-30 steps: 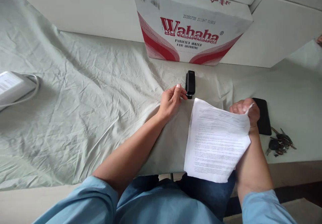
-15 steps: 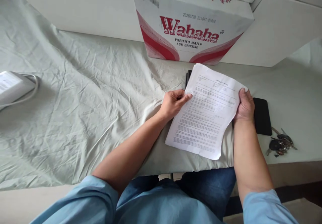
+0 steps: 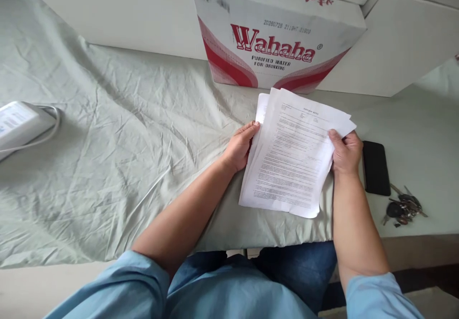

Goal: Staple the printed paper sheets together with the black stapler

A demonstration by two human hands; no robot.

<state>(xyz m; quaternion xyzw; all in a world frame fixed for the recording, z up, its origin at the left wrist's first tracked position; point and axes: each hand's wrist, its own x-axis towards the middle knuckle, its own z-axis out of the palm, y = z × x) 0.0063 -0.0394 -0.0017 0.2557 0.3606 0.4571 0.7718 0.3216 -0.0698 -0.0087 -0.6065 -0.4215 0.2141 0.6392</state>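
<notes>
Several printed sheets of paper are held in front of me, tilted, in a loosely fanned stack. The top sheet carries dense lines of text under a short heading. My left hand grips the stack's left edge, thumb on the front and the other fingers mostly hidden behind it. One lower sheet sticks out past the upper left corner. On the right edge, my right hand pinches the paper with its thumb on top, just below the upper right corner, where the sheets spread apart.
A Wahaha water carton stands behind the papers against white boxes. Right of my hand lie a black smartphone and a bunch of keys. A white device with a cable sits far left on the wrinkled cloth.
The sheets have slid apart into a fan, with a lower sheet now showing at upper left. My left hand shifted slightly left and up; my right thumb moved inward over the paper.
</notes>
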